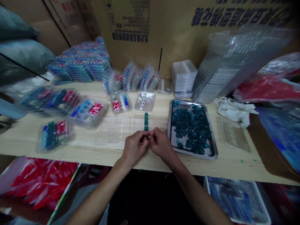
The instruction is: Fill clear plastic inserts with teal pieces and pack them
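My left hand (135, 146) and my right hand (162, 144) meet at the front middle of the table, fingertips pinched together. Between them is a small dark green piece (147, 137), mostly hidden by the fingers. Just beyond the fingertips, a row of similar green pieces (146, 121) lies in a clear plastic blister tray (138, 120). To the right of my right hand, a metal tray (212, 150) holds many loose dark teal pieces (191, 125). Left of my left hand lies a clear compartment tray (114, 129).
Filled blister packs (87, 111) stand at left and in stacks (132, 76) behind. White inserts (184, 76) and tall clear trays (217, 68) rise at the back right. White gloves (235, 109) lie right of the metal tray. A box of red packets (44, 181) sits below the table edge.
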Motion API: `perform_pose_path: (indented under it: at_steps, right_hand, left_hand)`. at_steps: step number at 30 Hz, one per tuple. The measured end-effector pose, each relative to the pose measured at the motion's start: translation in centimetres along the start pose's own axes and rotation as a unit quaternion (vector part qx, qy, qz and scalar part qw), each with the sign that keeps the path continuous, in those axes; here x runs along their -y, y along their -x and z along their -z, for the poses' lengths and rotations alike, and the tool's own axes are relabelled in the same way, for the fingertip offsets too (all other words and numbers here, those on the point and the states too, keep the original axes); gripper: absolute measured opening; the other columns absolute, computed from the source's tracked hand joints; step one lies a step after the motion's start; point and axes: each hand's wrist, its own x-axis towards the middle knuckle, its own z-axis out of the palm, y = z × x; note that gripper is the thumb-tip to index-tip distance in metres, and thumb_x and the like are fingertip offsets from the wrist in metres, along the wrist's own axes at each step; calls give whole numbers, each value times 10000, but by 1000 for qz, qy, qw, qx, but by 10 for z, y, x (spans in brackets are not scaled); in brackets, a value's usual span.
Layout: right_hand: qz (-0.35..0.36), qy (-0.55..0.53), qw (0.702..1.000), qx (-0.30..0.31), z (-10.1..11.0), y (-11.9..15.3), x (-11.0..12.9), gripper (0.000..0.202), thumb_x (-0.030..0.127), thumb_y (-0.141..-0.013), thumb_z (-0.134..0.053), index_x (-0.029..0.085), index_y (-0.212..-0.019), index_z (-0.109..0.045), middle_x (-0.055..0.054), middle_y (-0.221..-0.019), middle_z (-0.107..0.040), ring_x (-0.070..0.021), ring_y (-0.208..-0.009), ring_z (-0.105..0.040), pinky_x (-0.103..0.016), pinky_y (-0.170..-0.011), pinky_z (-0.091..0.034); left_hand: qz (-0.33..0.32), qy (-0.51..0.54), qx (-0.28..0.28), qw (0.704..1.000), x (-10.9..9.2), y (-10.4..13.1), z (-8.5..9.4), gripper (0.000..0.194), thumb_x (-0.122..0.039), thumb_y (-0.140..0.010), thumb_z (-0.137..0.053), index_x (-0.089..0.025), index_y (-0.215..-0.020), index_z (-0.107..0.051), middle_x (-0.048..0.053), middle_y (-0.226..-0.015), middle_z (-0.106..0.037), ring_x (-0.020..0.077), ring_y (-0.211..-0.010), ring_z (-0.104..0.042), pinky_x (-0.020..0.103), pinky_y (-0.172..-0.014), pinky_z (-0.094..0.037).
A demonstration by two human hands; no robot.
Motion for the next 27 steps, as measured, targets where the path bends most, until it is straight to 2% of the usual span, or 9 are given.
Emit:
perform_pose_path:
  at_steps: [3,5,8,11,13,16,19,21,27]
  right_hand:
    - [-32,-65,997,-22,-2,-4,-8,46,223,-784,-499,225,-739,-495,19,-638,-575,-149,-592,-548,-246,-568,-388]
    - [-35,-120,992,-12,0,-8,-12,54,246,-809,-495,217,-777,-527,12,-658,-598,-151,-608,-575,-254,-587,-431]
    - [-15,-184,981,57,8,-9,-14,169,250,-880,-433,196,-933,-584,-15,-734,-656,-162,-648,-632,-280,-620,-496]
    - [21,-98,995,24,15,-2,-13,305,135,-869,-405,176,-1113,-585,-78,-950,-708,-191,-844,-675,-346,-794,-531]
    - [50,7,999,0,15,5,-12,439,36,-793,-430,167,-1191,-563,-103,-1055,-704,-222,-991,-649,-385,-916,-496]
    - [46,87,994,45,10,15,-11,626,-40,-701,-445,164,-1290,-492,-107,-1097,-704,-248,-1045,-626,-379,-917,-491]
    - [8,90,994,67,7,18,-12,686,-57,-686,-443,162,-1336,-426,-111,-1134,-700,-253,-1043,-638,-374,-891,-497]
    - [-3,80,994,74,7,17,-12,668,-59,-699,-438,159,-1330,-418,-114,-1136,-700,-248,-1043,-648,-378,-902,-493]
    - [14,59,996,59,5,16,-17,580,-35,-747,-418,172,-1288,-441,-104,-1087,-723,-225,-1027,-675,-375,-893,-512]
  left_hand:
    - [-4,20,18,1000,1,-3,2,264,-187,-815,-577,-186,-1008,-757,63,-950,-766,171,-831,-701,270,-756,-533]
    - [51,100,52,992,2,-7,7,262,-235,-833,-598,-179,-1033,-757,72,-999,-766,175,-869,-702,272,-785,-530]
    - [140,217,74,963,8,-15,18,286,-301,-806,-678,-166,-1046,-757,81,-1011,-769,181,-891,-702,285,-836,-525]
    - [173,225,47,958,16,-21,27,298,-314,-755,-740,-167,-1013,-762,73,-962,-775,177,-838,-700,289,-815,-529]
    - [139,162,31,976,22,-25,30,257,-304,-755,-735,-174,-975,-764,66,-937,-773,180,-819,-696,294,-793,-532]
    - [27,12,38,999,30,-30,25,177,-234,-798,-667,-198,-942,-762,59,-914,-765,187,-831,-694,306,-798,-532]
    - [-89,-96,96,987,38,-36,15,209,-164,-838,-581,-218,-918,-766,64,-918,-755,181,-831,-695,298,-775,-536]
    - [-138,-134,135,972,44,-38,9,258,-127,-848,-536,-223,-905,-769,65,-914,-750,178,-833,-695,289,-752,-540]
    - [-181,-204,151,950,54,-32,5,338,-55,-844,-483,-209,-990,-747,77,-934,-736,195,-884,-682,319,-779,-552]
